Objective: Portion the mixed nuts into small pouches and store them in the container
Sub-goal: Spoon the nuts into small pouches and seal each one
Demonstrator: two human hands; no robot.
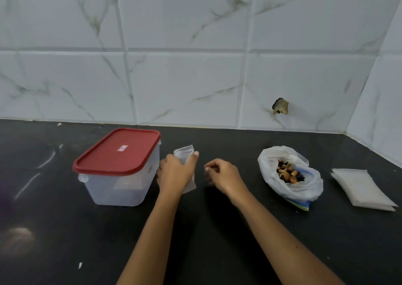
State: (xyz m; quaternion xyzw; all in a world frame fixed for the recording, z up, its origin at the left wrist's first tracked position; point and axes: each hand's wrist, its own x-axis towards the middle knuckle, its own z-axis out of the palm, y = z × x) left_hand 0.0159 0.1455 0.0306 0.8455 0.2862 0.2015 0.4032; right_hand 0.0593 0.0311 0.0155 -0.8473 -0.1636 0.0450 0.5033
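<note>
I see soft, slightly dim light. White glare streaks the dark counter (217, 241) far left of the fingers (217, 165). Lines on the wall (195, 78) above the fingers bend. Everything looks a little blurry.

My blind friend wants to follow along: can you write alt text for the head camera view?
A person's left hand holds a small clear pouch over a dark counter, the right hand curled beside it. A red-lidded container sits left; an open bag of nuts and a stack of pouches lie right.
</note>
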